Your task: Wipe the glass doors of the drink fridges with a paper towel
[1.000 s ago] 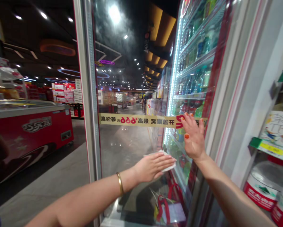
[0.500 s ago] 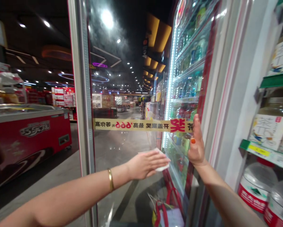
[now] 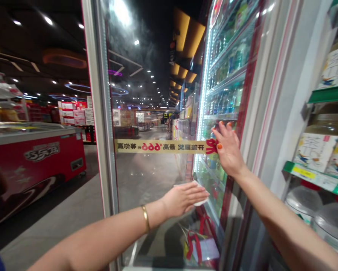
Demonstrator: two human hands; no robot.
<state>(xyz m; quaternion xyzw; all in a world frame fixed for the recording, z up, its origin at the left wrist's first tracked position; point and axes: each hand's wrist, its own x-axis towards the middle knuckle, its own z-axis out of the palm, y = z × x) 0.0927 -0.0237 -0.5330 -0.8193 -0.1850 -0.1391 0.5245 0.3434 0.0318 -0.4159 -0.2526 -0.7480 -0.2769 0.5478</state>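
Observation:
An open glass fridge door point(image 3: 146, 165) stands in front of me, with a yellow sticker strip point(image 3: 160, 146) across its middle. My left hand point(image 3: 184, 197) lies flat with fingers stretched out, pressing a white cloth point(image 3: 198, 195) against the lower part of the glass. My right hand point(image 3: 227, 148) rests flat against the glass near the door's hinged side, fingers apart, covering the strip's red end. A gold bangle sits on my left wrist.
The door's silver frame point(image 3: 99, 124) runs down the left. A red chest freezer point(image 3: 36, 165) stands at the left on the shop floor. Fridge shelves at the right hold tea bottles point(image 3: 318, 146) and large water jugs point(image 3: 325, 222). A red-handled bag point(image 3: 198, 244) shows low behind the glass.
My left hand with the cloth has shifted slightly right and lower on the glass. My right hand turned from edge-on to flat and moved up over the strip's end.

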